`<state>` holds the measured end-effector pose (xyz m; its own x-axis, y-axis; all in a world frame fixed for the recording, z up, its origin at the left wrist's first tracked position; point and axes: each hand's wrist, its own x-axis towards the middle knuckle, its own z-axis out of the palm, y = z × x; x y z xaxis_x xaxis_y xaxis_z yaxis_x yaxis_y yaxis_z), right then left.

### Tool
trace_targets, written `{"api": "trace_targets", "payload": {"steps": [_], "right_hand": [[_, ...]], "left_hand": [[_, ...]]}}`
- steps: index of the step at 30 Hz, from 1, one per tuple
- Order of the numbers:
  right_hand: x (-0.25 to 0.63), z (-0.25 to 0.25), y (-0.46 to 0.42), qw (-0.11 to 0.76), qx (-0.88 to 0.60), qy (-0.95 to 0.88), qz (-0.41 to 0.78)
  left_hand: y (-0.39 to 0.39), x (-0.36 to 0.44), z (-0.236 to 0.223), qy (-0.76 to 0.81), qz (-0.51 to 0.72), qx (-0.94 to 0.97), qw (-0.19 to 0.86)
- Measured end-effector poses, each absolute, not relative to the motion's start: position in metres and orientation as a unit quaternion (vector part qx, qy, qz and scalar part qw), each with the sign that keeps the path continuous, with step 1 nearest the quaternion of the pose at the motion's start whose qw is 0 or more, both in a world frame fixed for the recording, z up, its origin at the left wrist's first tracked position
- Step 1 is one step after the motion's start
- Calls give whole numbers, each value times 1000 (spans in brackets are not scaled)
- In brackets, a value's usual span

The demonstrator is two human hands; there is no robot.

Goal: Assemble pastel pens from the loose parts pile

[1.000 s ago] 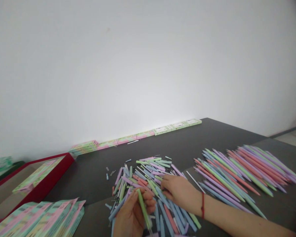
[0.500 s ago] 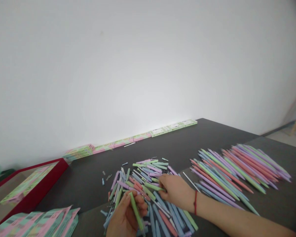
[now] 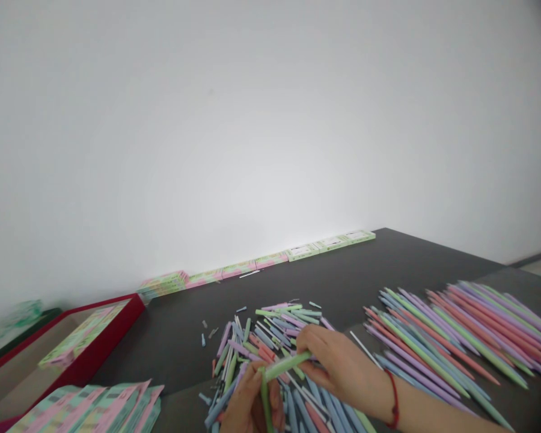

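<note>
My left hand (image 3: 251, 400) is at the bottom of the view, shut around an upright green pen barrel (image 3: 265, 406), partly hidden by the fingers. My right hand (image 3: 338, 364), with a red string on the wrist, grips a second green pen barrel (image 3: 286, 365). That barrel's far end reaches my left hand. Both hands are over a loose pile of pastel pen parts (image 3: 256, 337) in blue, green, pink and lilac. Beyond my right wrist lie rows of assembled pastel pens (image 3: 455, 340), all pointing roughly the same way.
A thin white rod (image 3: 365, 349) lies beside the pile. Small loose pen pieces (image 3: 207, 331) sit to its left. Pink and green cards (image 3: 103, 409) are stacked at lower left by a red-rimmed tray (image 3: 90, 349). Boxes (image 3: 270, 260) line the dark table's far edge against a white wall.
My right hand has lifted off the pile with a green barrel and moved toward my left hand. The hands now nearly touch. The view has shifted slightly.
</note>
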<state>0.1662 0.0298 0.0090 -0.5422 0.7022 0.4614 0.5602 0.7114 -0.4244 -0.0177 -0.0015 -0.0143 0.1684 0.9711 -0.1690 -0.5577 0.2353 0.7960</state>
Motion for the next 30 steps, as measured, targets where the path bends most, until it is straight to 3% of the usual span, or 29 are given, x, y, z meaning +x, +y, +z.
{"api": "trace_targets", "payload": {"steps": [5,12,19,23,26,28,30], "right_hand": [[168,9,31,348,-371,-839,195],[159,5,36,429,-382,-615,540],[154,-2,38,500,-281,-411,708],[151,-7,34,451,-317,-415,724],[145,-2,25,317,-370,-470,736],[140,3,17,253,-403,-542,693],[135,5,12,258,-414,-628,607]], "left_hand": [[1,-19,-13,349,552,313,690],[8,-28,-4,373,608,224,664],[12,-29,-3,399,620,169,655],[14,-29,-6,385,631,184,648],[13,-28,-7,381,628,207,647],[11,-26,-8,384,617,221,650],[9,-24,-7,378,602,236,662]]}}
